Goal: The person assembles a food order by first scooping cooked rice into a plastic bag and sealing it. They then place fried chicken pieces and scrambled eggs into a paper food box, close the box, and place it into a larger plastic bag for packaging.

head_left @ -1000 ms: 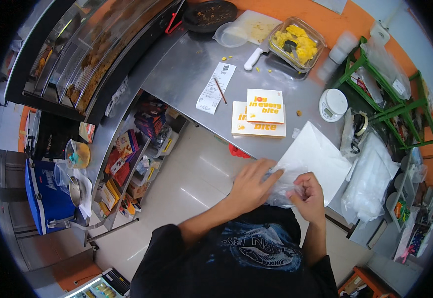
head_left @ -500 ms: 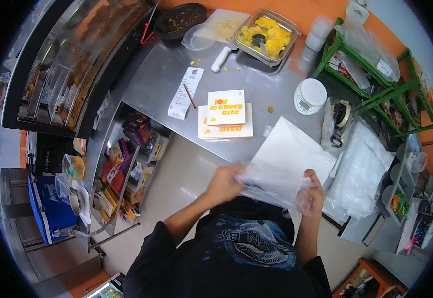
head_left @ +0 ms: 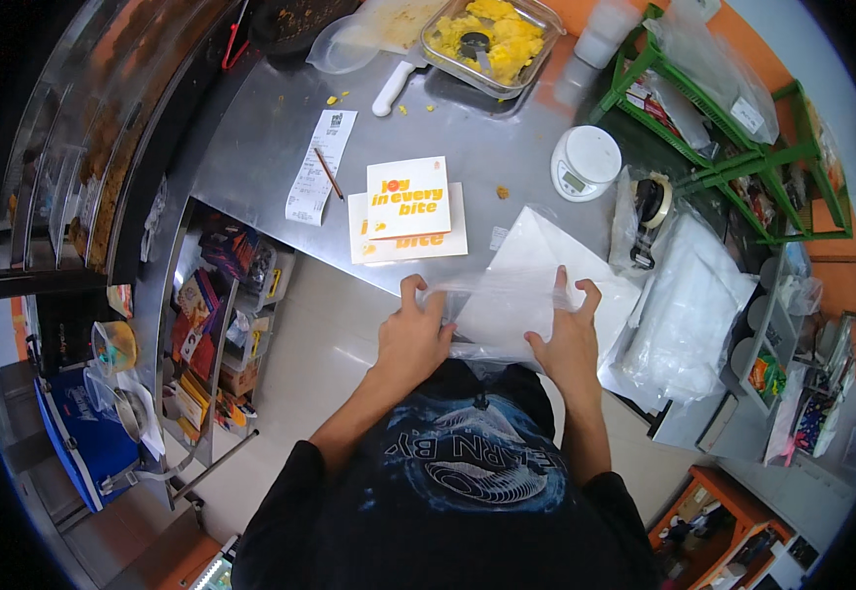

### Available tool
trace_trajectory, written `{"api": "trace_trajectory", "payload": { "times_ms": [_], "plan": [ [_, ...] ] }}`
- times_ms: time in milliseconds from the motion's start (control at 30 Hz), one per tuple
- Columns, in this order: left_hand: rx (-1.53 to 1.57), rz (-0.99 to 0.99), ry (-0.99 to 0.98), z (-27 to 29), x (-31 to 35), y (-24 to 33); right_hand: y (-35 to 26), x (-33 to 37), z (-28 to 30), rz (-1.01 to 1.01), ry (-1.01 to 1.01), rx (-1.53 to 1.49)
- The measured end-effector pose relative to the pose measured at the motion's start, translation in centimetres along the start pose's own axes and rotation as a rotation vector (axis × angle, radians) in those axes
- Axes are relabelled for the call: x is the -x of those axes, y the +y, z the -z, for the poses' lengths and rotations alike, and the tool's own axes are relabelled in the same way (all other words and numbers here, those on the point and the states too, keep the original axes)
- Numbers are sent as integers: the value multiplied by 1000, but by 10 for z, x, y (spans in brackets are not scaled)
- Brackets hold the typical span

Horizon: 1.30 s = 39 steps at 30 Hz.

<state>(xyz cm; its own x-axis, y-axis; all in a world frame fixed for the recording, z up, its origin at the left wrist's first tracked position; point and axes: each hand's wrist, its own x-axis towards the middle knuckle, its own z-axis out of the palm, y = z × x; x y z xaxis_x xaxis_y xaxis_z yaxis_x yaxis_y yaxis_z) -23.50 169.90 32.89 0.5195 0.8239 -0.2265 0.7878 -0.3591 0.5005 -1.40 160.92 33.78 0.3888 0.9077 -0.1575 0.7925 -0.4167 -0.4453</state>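
A thin clear plastic bag [head_left: 492, 307] is stretched between my two hands, close to my body at the counter's front edge. My left hand [head_left: 410, 336] grips its left side with bent fingers. On the other side my right hand [head_left: 572, 337] has its fingers curled at the plastic, the index finger raised. Behind the bag lies a white paper sheet or flat paper bag [head_left: 570, 256], partly seen through the plastic. Two white boxes with orange and yellow lettering sit stacked to the left, the smaller box [head_left: 408, 177] on the larger box [head_left: 361, 246].
Left of the boxes lie a receipt [head_left: 312, 187] and a pen [head_left: 329, 173]. Farther back are a white-handled knife [head_left: 392, 90] and a glass dish of yellow food [head_left: 445, 61]. To the right stand a scale [head_left: 586, 157], a tape dispenser [head_left: 652, 211], plastic-wrapped packs [head_left: 688, 305] and green racks [head_left: 733, 162].
My left hand has moved slightly left, my right hand left and up. The bag is now spread between them, where it hung blurred and lower before. The view has shifted a little.
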Motion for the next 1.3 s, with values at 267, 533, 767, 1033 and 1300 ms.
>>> {"api": "trace_trajectory", "payload": {
  "times_ms": [267,533,767,1033,1300],
  "plan": [
    [-24,90,-262,1,-35,-20,-7,-21,34,144,-325,-30],
    [424,-405,-321,-4,-44,-51,-147,-147,3,680,-62,218],
    [481,-410,-311,-5,-46,-72,-164,-248,-33,503,-241,186],
    [535,-259,-324,10,-45,-61,-151,-221,-77,836,-133,-61],
    [506,-343,-317,4,-42,-61,-154,-167,-48,767,-328,203]
  ]
}}
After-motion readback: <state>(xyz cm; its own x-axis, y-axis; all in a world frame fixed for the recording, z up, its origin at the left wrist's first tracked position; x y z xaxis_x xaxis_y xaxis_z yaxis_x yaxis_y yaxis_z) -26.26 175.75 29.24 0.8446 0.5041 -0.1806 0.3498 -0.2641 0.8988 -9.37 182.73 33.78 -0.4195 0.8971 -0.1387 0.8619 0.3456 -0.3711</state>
